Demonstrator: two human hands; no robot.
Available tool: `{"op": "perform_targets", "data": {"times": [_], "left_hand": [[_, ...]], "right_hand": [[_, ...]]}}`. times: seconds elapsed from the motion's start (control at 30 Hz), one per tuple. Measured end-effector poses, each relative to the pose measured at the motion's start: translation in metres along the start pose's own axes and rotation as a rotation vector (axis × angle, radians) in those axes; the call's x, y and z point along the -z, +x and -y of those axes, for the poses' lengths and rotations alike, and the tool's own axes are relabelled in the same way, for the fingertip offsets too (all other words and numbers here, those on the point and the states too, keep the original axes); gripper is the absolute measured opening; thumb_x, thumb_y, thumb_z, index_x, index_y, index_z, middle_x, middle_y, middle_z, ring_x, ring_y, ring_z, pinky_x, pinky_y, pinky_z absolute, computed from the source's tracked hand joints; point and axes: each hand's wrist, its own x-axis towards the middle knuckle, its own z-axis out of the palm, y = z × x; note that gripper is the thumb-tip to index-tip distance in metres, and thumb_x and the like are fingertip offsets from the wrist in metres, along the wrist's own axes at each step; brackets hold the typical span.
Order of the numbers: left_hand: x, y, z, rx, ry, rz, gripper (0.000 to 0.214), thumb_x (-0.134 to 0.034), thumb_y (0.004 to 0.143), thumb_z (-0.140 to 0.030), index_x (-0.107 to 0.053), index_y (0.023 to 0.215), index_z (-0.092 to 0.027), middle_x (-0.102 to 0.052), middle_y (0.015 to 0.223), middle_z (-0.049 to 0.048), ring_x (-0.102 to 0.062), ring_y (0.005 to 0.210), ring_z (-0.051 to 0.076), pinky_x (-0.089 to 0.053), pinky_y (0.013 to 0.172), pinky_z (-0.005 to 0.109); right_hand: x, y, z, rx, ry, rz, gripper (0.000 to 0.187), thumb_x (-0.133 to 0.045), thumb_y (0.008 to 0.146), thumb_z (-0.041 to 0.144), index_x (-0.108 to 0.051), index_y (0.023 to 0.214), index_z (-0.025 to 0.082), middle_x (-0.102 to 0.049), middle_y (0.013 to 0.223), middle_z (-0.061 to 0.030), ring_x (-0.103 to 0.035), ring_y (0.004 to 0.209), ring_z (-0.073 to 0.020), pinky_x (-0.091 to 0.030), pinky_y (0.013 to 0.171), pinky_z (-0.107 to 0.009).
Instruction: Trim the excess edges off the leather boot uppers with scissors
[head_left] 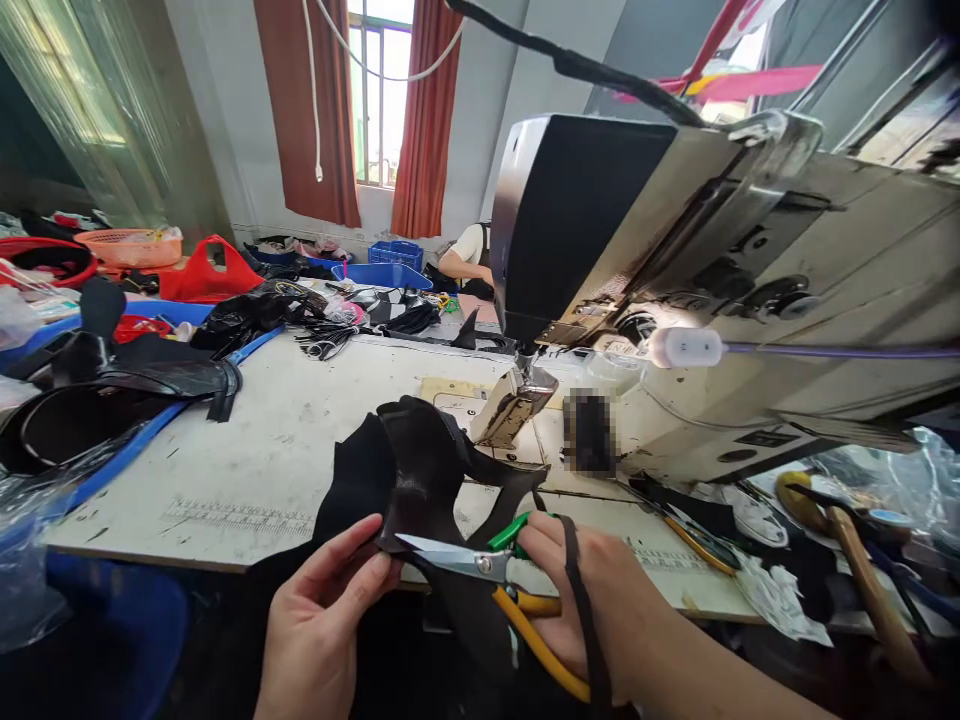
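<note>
My left hand (328, 620) pinches the lower edge of a black leather-like piece (424, 470) between thumb and fingers. The piece is curved and spreads over the front of the table, with more dark material hanging below the edge. In my right hand (592, 590) is a pair of scissors (480, 562) with green and yellow handles. The blades point left, their tips close to my left fingertips and lying over the lower edge of the black piece. A thin black strip (576, 590) hangs across the back of my right hand.
A post-bed sewing machine (585, 220) overhangs the white table (247, 440); its post (517, 400) stands just behind the black piece. Pliers (701, 545) and a wooden-handled hammer (862, 570) lie at right. A blue-rimmed bin (150, 430) stands left. Another person's arm (465, 262) shows behind.
</note>
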Motion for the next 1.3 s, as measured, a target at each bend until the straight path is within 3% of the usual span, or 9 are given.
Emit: {"op": "perform_targets", "data": {"times": [0.2,0.4,0.53,0.63,0.8,1.0,1.1,1.2,1.3], "left_hand": [[-0.003,0.000,0.005,-0.049,-0.009,-0.047,0.058,-0.093,0.041,-0.038,-0.077,0.094,-0.023,-0.077,0.084,0.0037,-0.071,0.079,0.018,-0.057,0.070,0.018],[0.002,0.000,0.019,-0.096,-0.022,0.024,0.066,-0.090,0.056,-0.039,-0.068,0.117,-0.029,-0.076,0.091,0.0001,-0.069,0.085,0.014,-0.054,0.079,0.014],[0.002,-0.003,0.020,-0.143,0.084,0.008,0.071,-0.089,0.057,-0.041,-0.064,0.122,-0.029,-0.075,0.084,-0.0031,-0.068,0.080,0.011,-0.052,0.076,0.010],[0.000,-0.004,0.019,-0.156,0.148,0.004,0.071,-0.089,0.057,-0.041,-0.064,0.123,-0.031,-0.073,0.077,-0.0054,-0.068,0.076,0.011,-0.053,0.075,0.011],[0.002,0.000,0.015,-0.121,0.049,-0.010,0.075,-0.090,0.054,-0.042,-0.064,0.123,-0.029,-0.075,0.083,-0.0015,-0.070,0.084,0.014,-0.053,0.079,0.013],[0.006,0.000,0.016,-0.077,-0.062,-0.034,0.075,-0.093,0.048,-0.037,-0.068,0.118,-0.024,-0.075,0.084,0.0038,-0.071,0.078,0.017,-0.058,0.077,0.021],[0.005,-0.001,0.018,-0.088,-0.025,-0.031,0.071,-0.092,0.050,-0.037,-0.069,0.115,-0.022,-0.076,0.084,0.0049,-0.072,0.079,0.019,-0.058,0.076,0.020],[0.009,0.000,0.020,-0.088,0.018,-0.030,0.069,-0.092,0.050,-0.036,-0.070,0.114,-0.021,-0.076,0.088,0.0056,-0.072,0.081,0.019,-0.059,0.075,0.020],[0.029,0.001,0.026,-0.096,0.045,-0.081,0.067,-0.092,0.051,-0.037,-0.070,0.112,-0.021,-0.076,0.092,0.0048,-0.072,0.084,0.019,-0.058,0.077,0.020]], "right_hand": [[-0.011,0.002,0.010,-0.047,0.076,0.008,0.007,-0.058,0.070,0.025,-0.056,0.075,0.021,-0.060,0.076,-0.0040,-0.057,0.066,-0.0183,-0.036,0.057,-0.027],[-0.023,-0.004,0.023,-0.177,0.163,0.177,0.018,-0.055,0.062,0.022,-0.055,0.080,0.020,-0.062,0.083,-0.0031,-0.060,0.069,-0.0202,-0.034,0.057,-0.029],[-0.018,-0.007,0.028,-0.210,0.158,0.196,0.021,-0.054,0.063,0.023,-0.056,0.084,0.019,-0.062,0.087,-0.0048,-0.062,0.073,-0.0226,-0.036,0.059,-0.030],[-0.019,-0.009,0.028,-0.187,0.162,0.168,0.019,-0.054,0.063,0.020,-0.055,0.081,0.020,-0.063,0.086,-0.0042,-0.062,0.070,-0.0218,-0.034,0.058,-0.029],[-0.028,-0.011,0.015,-0.233,0.251,0.110,0.012,-0.055,0.065,0.019,-0.043,0.066,0.020,-0.060,0.070,-0.0004,-0.058,0.061,-0.0159,-0.029,0.052,-0.026],[-0.046,-0.005,0.004,0.018,0.084,-0.190,0.010,-0.054,0.062,0.018,-0.050,0.071,0.020,-0.058,0.074,-0.0023,-0.052,0.058,-0.0162,-0.027,0.051,-0.028],[-0.053,-0.003,0.006,0.067,0.064,-0.274,0.009,-0.053,0.062,0.016,-0.049,0.070,0.020,-0.057,0.071,-0.0014,-0.050,0.056,-0.0155,-0.028,0.050,-0.028],[-0.056,-0.003,0.009,0.088,0.133,-0.259,0.009,-0.052,0.063,0.013,-0.049,0.068,0.020,-0.057,0.068,-0.0003,-0.049,0.052,-0.0138,-0.027,0.048,-0.027],[-0.059,-0.006,0.006,-0.029,0.275,-0.156,0.011,-0.055,0.063,0.015,-0.046,0.064,0.020,-0.056,0.065,0.0010,-0.049,0.051,-0.0120,-0.028,0.047,-0.024]]}}
